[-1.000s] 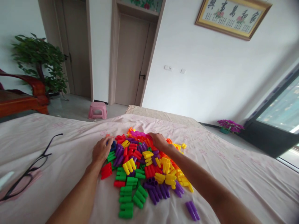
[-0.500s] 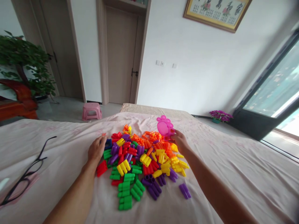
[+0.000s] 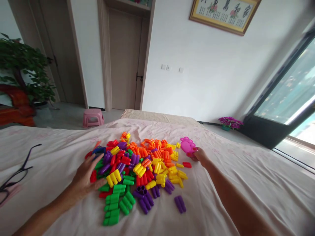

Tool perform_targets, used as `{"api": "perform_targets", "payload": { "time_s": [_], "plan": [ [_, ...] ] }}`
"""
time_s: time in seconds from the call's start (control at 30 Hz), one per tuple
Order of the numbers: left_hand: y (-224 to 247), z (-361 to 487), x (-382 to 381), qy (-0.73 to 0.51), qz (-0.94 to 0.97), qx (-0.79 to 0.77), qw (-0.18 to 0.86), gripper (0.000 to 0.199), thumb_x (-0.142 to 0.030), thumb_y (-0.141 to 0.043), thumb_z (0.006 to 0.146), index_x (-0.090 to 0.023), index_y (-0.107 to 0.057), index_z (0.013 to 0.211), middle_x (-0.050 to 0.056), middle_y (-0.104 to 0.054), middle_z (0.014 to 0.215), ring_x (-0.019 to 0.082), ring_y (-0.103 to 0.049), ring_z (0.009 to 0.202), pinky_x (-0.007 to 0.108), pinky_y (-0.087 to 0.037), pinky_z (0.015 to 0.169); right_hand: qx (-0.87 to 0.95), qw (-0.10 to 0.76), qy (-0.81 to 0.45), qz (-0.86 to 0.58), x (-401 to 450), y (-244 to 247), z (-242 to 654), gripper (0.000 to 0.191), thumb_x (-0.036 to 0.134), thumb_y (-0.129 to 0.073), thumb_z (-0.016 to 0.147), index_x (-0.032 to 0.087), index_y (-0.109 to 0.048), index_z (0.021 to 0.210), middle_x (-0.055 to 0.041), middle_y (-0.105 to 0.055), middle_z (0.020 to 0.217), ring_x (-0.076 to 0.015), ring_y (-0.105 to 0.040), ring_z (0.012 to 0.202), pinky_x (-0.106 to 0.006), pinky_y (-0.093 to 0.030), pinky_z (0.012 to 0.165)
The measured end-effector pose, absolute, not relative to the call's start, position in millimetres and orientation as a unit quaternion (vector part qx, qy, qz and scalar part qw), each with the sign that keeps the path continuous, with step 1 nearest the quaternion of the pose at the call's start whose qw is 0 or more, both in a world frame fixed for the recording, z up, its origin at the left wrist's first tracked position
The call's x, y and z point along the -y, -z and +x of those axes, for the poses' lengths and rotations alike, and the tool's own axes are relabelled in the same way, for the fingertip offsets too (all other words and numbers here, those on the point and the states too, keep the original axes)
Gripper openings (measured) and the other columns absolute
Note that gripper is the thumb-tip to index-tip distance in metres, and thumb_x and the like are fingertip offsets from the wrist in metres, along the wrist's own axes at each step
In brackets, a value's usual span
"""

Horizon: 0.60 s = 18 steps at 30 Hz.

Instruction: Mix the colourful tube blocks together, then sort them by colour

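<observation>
Taking the centre of the block pile [image 3: 133, 160] as the dial's centre, the pink paw-shaped piece [image 3: 188, 146] is at 2 o'clock, just beyond the yellow blocks; the right hand [image 3: 201, 156] has it pinched at its 4 o'clock edge, fingers closed on the rim, the broad face exposed; whether the piece touches the cloth [image 3: 211, 196] cannot be determined.

The left hand [image 3: 85, 173] is at 9 o'clock, fingers spread wide at the pile's edge, beside a dark blue piece [image 3: 99, 149] and a yellow block [image 3: 114, 178]; no firm hold is evident, though contact under the fingertips cannot be ruled out.

In the inspector's judgement, the pink piece is thin moulded plastic, light and fairly stiff, smooth enough to turn in a loose pinch; its scalloped rim offers the surest purchase, the flat centre the poorest; breakage appears unlikely. The blocks are judged light, hard and hollow, open tube ends showing on a purple cluster [image 3: 142, 189] at 5 o'clock; gripping across the ribbed sides should limit rolling.
</observation>
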<state>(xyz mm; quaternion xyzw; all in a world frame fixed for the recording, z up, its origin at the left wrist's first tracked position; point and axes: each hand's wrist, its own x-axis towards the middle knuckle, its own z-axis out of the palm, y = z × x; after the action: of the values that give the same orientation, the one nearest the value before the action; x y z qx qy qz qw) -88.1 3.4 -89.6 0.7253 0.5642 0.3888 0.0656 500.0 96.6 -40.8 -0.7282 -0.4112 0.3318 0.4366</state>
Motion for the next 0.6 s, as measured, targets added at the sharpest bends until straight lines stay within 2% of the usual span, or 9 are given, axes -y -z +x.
{"api": "perform_targets", "payload": {
  "time_s": [0.1,0.2,0.3,0.4,0.5,0.6],
  "plan": [
    [110,-69,32,-0.360,0.770,-0.526,0.023,0.119,-0.074,-0.072,0.052,-0.031,-0.032,0.155,0.014,-0.033,0.159,0.043,-0.037,0.141,0.055,-0.037,0.112,0.460,0.403,-0.342,-0.713,-101,47,484,0.034,0.005,-0.052,0.062,0.014,-0.064,0.092,-0.0041,-0.069,0.060,-0.0163,-0.064,0.051,-0.021,-0.048,0.046],
    [117,-49,49,-0.332,0.769,-0.546,-0.013,0.131,-0.066,-0.080,0.046,-0.035,-0.021,0.159,0.013,-0.023,0.163,0.047,-0.035,0.141,0.059,-0.036,0.110,0.492,0.375,-0.350,-0.703,-104,53,460,0.044,0.005,-0.049,0.061,0.015,-0.064,0.102,-0.0010,-0.066,0.057,-0.0156,-0.061,0.047,-0.022,-0.048,0.046],
    [110,-27,47,-0.331,0.757,-0.563,-0.018,0.132,-0.055,-0.084,0.046,-0.038,-0.017,0.159,0.013,-0.018,0.165,0.047,-0.032,0.142,0.061,-0.034,0.110,0.529,0.353,-0.337,-0.695,-101,56,433,0.053,0.005,-0.046,0.062,0.016,-0.061,0.112,0.0017,-0.064,0.058,-0.0145,-0.060,0.047,-0.022,-0.047,0.049],
    [98,-5,39,-0.325,0.756,-0.568,-0.003,0.127,-0.049,-0.084,0.049,-0.040,-0.018,0.158,0.011,-0.016,0.165,0.047,-0.027,0.144,0.065,-0.032,0.109,0.600,0.318,-0.276,-0.680,-94,52,408,0.056,0.007,-0.046,0.063,0.017,-0.061,0.116,0.0005,-0.068,0.067,-0.0150,-0.063,0.058,-0.023,-0.050,0.057],
    [92,14,32,-0.342,0.752,-0.563,0.007,0.122,-0.048,-0.084,0.052,-0.039,-0.022,0.157,0.012,-0.018,0.165,0.047,-0.023,0.146,0.066,-0.031,0.110,0.653,0.319,-0.252,-0.639,-84,44,383,0.049,0.009,-0.049,0.065,0.018,-0.064,0.110,-0.0033,-0.072,0.080,-0.0195,-0.067,0.076,-0.027,-0.053,0.067],
    [90,28,27,-0.353,0.749,-0.561,0.013,0.115,-0.047,-0.084,0.054,-0.035,-0.030,0.155,0.014,-0.018,0.164,0.047,-0.020,0.147,0.066,-0.032,0.109,0.677,0.338,-0.324,-0.567,-70,35,354,0.037,0.016,-0.054,0.069,0.018,-0.067,0.103,-0.0043,-0.073,0.082,-0.0224,-0.066,0.081,-0.029,-0.054,0.068]
  ]
}}
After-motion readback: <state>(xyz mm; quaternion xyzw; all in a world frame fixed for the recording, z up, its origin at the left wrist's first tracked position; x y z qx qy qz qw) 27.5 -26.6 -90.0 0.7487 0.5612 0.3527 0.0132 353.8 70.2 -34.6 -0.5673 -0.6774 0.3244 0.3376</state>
